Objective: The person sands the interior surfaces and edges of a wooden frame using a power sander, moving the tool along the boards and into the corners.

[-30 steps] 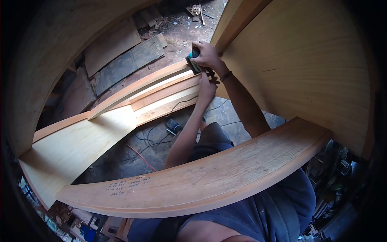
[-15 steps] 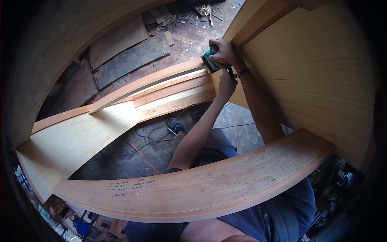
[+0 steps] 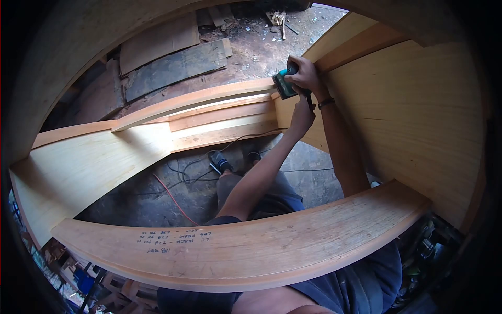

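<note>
A teal and black power sander [image 3: 284, 87] rests at the right end of a curved wooden rail [image 3: 204, 101], close to the tall wooden side panel [image 3: 397, 99]. Its front knob is wrapped by my right hand [image 3: 305, 74], which wears a dark wristband. Behind and below, my left hand [image 3: 301, 117] is closed around the sander's rear grip, with the fingers partly hidden. Both arms reach forward over a wide curved board [image 3: 251, 246] that has handwriting on it and lies across my front.
A pale panel [image 3: 110, 165] joins the frame at the left. Black cables [image 3: 183, 175] and an orange cord [image 3: 175, 196] run over the floor near my feet [image 3: 219, 161]. Loose boards [image 3: 178, 69] lie beyond the rail, with wood scraps [image 3: 277, 20] farther back.
The sander and both hands sit farther right and slightly lower in view. The whole view has shifted a little too. Both hands keep their hold.
</note>
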A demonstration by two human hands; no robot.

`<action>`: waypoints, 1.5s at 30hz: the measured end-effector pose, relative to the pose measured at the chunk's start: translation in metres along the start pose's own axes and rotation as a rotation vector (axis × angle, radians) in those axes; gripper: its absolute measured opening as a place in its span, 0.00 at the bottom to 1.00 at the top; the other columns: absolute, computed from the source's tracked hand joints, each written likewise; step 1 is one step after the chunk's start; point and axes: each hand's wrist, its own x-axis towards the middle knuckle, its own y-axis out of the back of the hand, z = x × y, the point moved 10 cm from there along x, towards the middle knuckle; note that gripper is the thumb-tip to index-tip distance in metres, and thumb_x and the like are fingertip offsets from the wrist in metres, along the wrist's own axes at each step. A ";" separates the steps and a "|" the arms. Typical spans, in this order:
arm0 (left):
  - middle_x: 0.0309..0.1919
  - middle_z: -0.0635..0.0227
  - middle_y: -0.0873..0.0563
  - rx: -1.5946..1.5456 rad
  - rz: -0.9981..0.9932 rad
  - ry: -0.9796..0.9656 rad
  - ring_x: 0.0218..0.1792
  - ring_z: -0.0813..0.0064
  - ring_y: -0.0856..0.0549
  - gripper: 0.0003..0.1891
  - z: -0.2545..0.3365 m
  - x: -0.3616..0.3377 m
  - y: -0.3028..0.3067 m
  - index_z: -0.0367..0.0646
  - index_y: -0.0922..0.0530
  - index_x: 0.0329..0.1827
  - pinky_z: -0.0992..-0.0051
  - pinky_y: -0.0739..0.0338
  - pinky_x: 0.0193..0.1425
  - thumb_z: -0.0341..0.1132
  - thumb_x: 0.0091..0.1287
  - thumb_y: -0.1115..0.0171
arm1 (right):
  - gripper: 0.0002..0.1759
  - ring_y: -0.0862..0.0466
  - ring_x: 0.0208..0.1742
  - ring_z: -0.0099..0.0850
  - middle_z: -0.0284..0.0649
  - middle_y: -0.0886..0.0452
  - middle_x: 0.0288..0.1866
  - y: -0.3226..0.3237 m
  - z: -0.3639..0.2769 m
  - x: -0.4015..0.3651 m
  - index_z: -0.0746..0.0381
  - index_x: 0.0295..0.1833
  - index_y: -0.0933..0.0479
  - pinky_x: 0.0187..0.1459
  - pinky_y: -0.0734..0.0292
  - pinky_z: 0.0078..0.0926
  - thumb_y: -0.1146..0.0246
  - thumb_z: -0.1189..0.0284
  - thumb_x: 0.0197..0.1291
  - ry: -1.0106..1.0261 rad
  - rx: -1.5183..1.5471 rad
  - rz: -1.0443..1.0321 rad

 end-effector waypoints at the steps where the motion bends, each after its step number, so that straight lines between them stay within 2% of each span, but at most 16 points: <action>1: 0.38 0.36 0.13 0.003 -0.002 0.000 0.41 0.36 0.13 0.52 0.002 0.000 0.001 0.30 0.72 0.83 0.46 0.21 0.44 0.19 0.67 0.40 | 0.26 0.19 0.34 0.48 0.49 0.21 0.31 -0.001 0.001 -0.002 0.64 0.39 0.22 0.39 0.24 0.42 0.24 0.60 0.35 -0.008 0.010 0.001; 5: 0.40 0.35 0.13 0.028 -0.006 0.003 0.43 0.36 0.13 0.55 0.001 -0.001 0.005 0.32 0.75 0.83 0.47 0.20 0.46 0.18 0.65 0.41 | 0.26 0.18 0.35 0.48 0.50 0.21 0.31 0.000 -0.004 -0.003 0.64 0.39 0.23 0.40 0.23 0.42 0.24 0.60 0.35 -0.014 -0.009 0.027; 7: 0.41 0.35 0.13 0.030 0.009 -0.018 0.44 0.36 0.13 0.56 -0.001 -0.001 0.012 0.34 0.76 0.84 0.47 0.20 0.47 0.17 0.64 0.41 | 0.26 0.16 0.38 0.49 0.50 0.19 0.33 0.000 0.000 -0.003 0.64 0.40 0.22 0.42 0.21 0.42 0.25 0.59 0.36 -0.110 -0.031 0.048; 9: 0.41 0.40 0.11 0.097 -0.001 0.083 0.48 0.38 0.12 0.50 -0.009 -0.002 0.024 0.35 0.59 0.85 0.48 0.19 0.51 0.19 0.63 0.39 | 0.26 0.16 0.38 0.48 0.50 0.18 0.34 -0.003 -0.004 -0.001 0.62 0.40 0.21 0.42 0.21 0.41 0.25 0.58 0.37 -0.142 -0.056 0.060; 13: 0.44 0.39 0.12 0.136 0.018 0.183 0.50 0.37 0.13 0.44 -0.009 -0.011 0.058 0.37 0.51 0.83 0.47 0.20 0.53 0.21 0.63 0.38 | 0.28 0.14 0.42 0.49 0.50 0.15 0.38 -0.018 -0.016 0.003 0.59 0.44 0.20 0.45 0.19 0.43 0.25 0.54 0.39 -0.221 -0.162 0.100; 15: 0.43 0.39 0.12 0.166 -0.010 0.172 0.49 0.37 0.13 0.37 -0.021 -0.013 0.076 0.34 0.43 0.76 0.48 0.19 0.53 0.22 0.64 0.39 | 0.29 0.13 0.45 0.49 0.50 0.15 0.40 -0.036 -0.028 0.008 0.57 0.46 0.20 0.47 0.18 0.44 0.25 0.52 0.40 -0.232 -0.154 0.071; 16: 0.40 0.35 0.12 0.247 -0.001 0.151 0.46 0.34 0.13 0.48 -0.022 -0.016 0.087 0.35 0.57 0.84 0.44 0.19 0.51 0.23 0.64 0.38 | 0.30 0.13 0.48 0.49 0.49 0.15 0.44 -0.045 -0.034 0.011 0.55 0.48 0.19 0.49 0.17 0.45 0.25 0.51 0.40 -0.244 -0.163 0.064; 17: 0.41 0.34 0.13 0.179 0.009 0.182 0.47 0.33 0.13 0.40 -0.028 -0.019 0.097 0.33 0.47 0.78 0.44 0.19 0.51 0.22 0.64 0.38 | 0.31 0.14 0.51 0.49 0.48 0.15 0.47 -0.054 -0.039 0.013 0.53 0.51 0.19 0.51 0.17 0.46 0.25 0.51 0.40 -0.258 -0.174 0.053; 20: 0.43 0.33 0.13 0.136 0.029 0.223 0.49 0.31 0.14 0.32 -0.020 -0.028 0.124 0.32 0.40 0.70 0.44 0.20 0.52 0.22 0.64 0.38 | 0.32 0.14 0.52 0.50 0.48 0.15 0.47 -0.070 -0.054 0.018 0.52 0.52 0.19 0.51 0.17 0.47 0.26 0.49 0.41 -0.244 -0.176 0.050; 24: 0.44 0.34 0.13 0.196 -0.018 0.196 0.49 0.31 0.15 0.29 -0.028 -0.022 0.109 0.31 0.37 0.67 0.44 0.20 0.54 0.22 0.63 0.37 | 0.31 0.13 0.50 0.50 0.49 0.15 0.46 -0.060 -0.049 0.015 0.53 0.51 0.19 0.50 0.17 0.47 0.25 0.49 0.41 -0.272 -0.169 0.039; 30: 0.43 0.30 0.14 0.209 -0.075 0.131 0.49 0.30 0.15 0.35 -0.007 -0.016 0.062 0.37 0.42 0.75 0.40 0.22 0.55 0.25 0.64 0.37 | 0.31 0.12 0.47 0.50 0.51 0.14 0.44 -0.016 -0.005 -0.011 0.57 0.49 0.18 0.48 0.16 0.46 0.23 0.52 0.40 -0.362 -0.194 0.087; 34: 0.42 0.33 0.13 0.221 -0.078 0.158 0.49 0.31 0.15 0.37 -0.017 -0.016 0.080 0.38 0.42 0.76 0.42 0.21 0.53 0.24 0.64 0.38 | 0.32 0.13 0.48 0.50 0.51 0.15 0.45 -0.027 -0.015 -0.007 0.56 0.49 0.18 0.49 0.16 0.46 0.24 0.50 0.40 -0.402 -0.210 0.110; 37: 0.38 0.49 0.11 0.204 -0.090 0.274 0.32 0.55 0.09 0.36 -0.041 -0.022 0.121 0.38 0.44 0.76 0.57 0.17 0.31 0.21 0.65 0.40 | 0.34 0.13 0.51 0.51 0.51 0.16 0.47 -0.061 -0.048 0.012 0.54 0.53 0.19 0.50 0.16 0.48 0.24 0.50 0.39 -0.387 -0.190 0.069; 39: 0.35 0.56 0.12 0.170 -0.045 0.316 0.27 0.67 0.11 0.36 -0.054 -0.032 0.153 0.38 0.44 0.76 0.66 0.20 0.24 0.20 0.64 0.40 | 0.31 0.14 0.52 0.51 0.49 0.16 0.48 -0.086 -0.075 0.024 0.52 0.52 0.19 0.51 0.17 0.48 0.25 0.51 0.40 -0.336 -0.189 0.085; 42: 0.35 0.56 0.13 0.089 -0.013 0.368 0.26 0.69 0.13 0.39 -0.048 -0.052 0.185 0.39 0.47 0.80 0.67 0.19 0.25 0.20 0.65 0.43 | 0.33 0.14 0.52 0.51 0.50 0.17 0.48 -0.109 -0.100 0.028 0.51 0.55 0.19 0.52 0.17 0.50 0.25 0.53 0.40 -0.304 -0.152 0.070; 45: 0.35 0.57 0.13 0.048 -0.041 0.395 0.26 0.72 0.14 0.36 -0.060 -0.048 0.179 0.40 0.46 0.79 0.70 0.20 0.24 0.20 0.67 0.46 | 0.34 0.13 0.51 0.52 0.52 0.17 0.48 -0.109 -0.096 0.029 0.50 0.56 0.19 0.51 0.16 0.50 0.25 0.53 0.39 -0.290 -0.148 0.041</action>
